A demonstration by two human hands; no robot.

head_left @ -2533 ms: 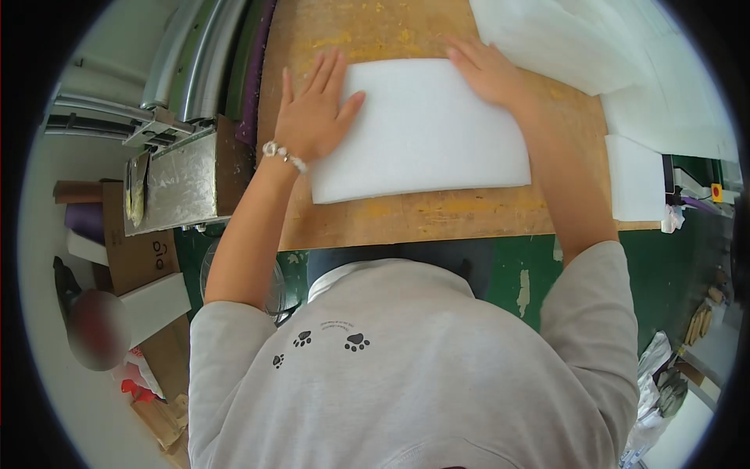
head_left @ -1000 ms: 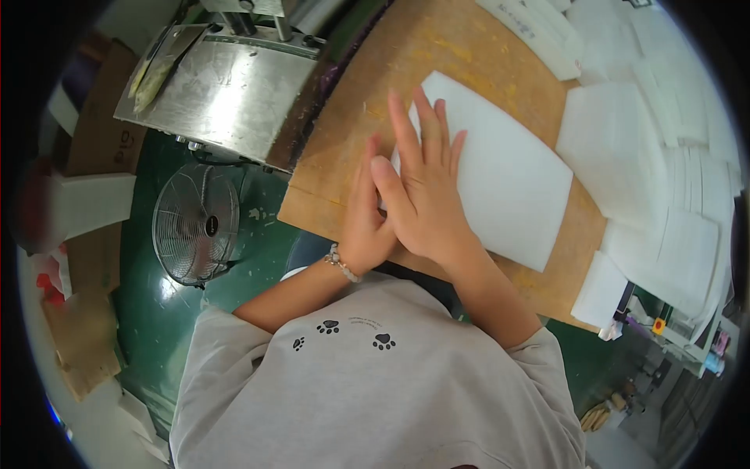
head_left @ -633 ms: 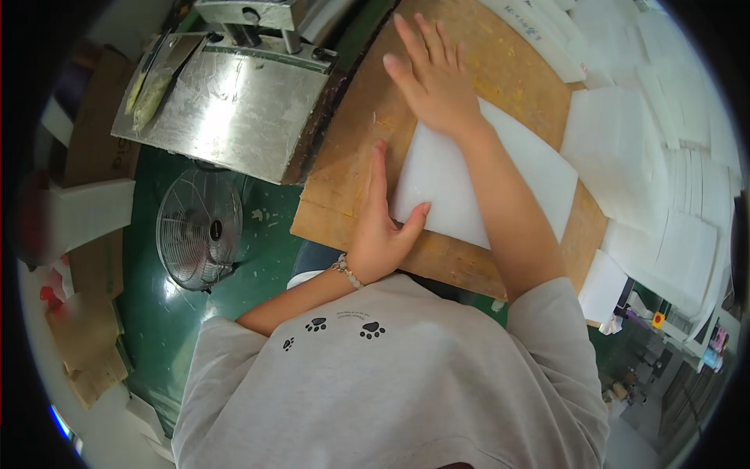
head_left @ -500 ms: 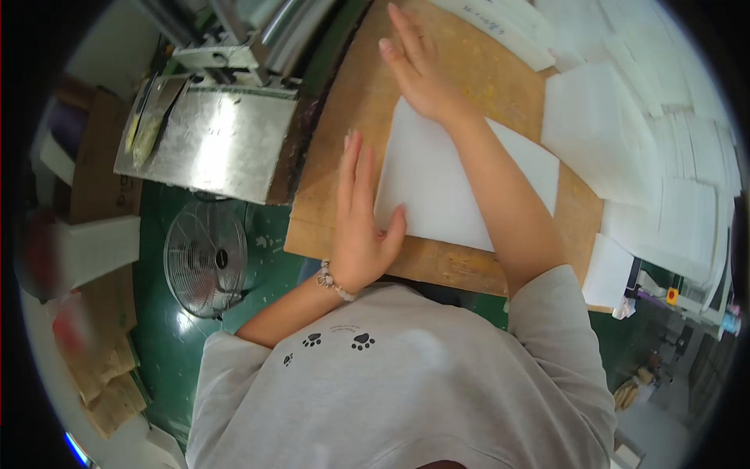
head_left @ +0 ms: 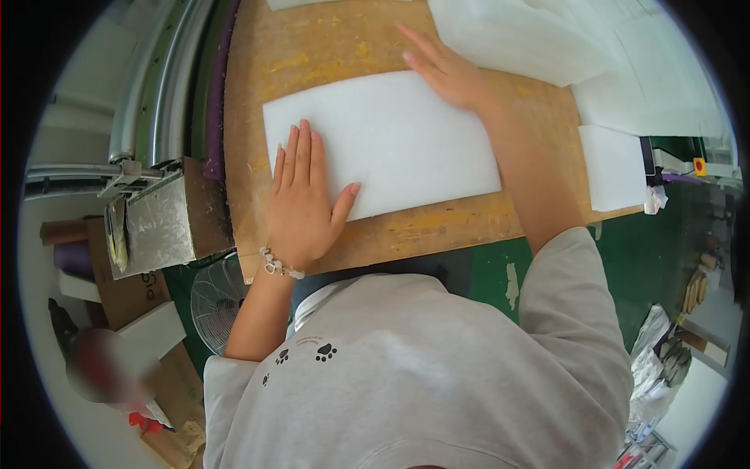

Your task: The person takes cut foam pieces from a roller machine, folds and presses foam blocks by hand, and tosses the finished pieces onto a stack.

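Partly hidden white sheet (head_left: 402,148), left hand (head_left: 301,219) covering one corner

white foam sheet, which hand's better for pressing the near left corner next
Likely the left hand, covering that corner of the white foam sheet; the right hand is at the far edge.

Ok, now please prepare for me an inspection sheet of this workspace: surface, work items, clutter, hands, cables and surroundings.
Surface: wooden table, worn, with yellow marks.
Work items: white sheet, lying on the table near its front edge.
Clutter: white material at the table's far right; cardboard box at left.
Hands: left hand open over the sheet's near left corner; right hand open across its far edge.
Cables: none clearly distinguishable.
Surroundings: metal rollers and fan at left; green floor.
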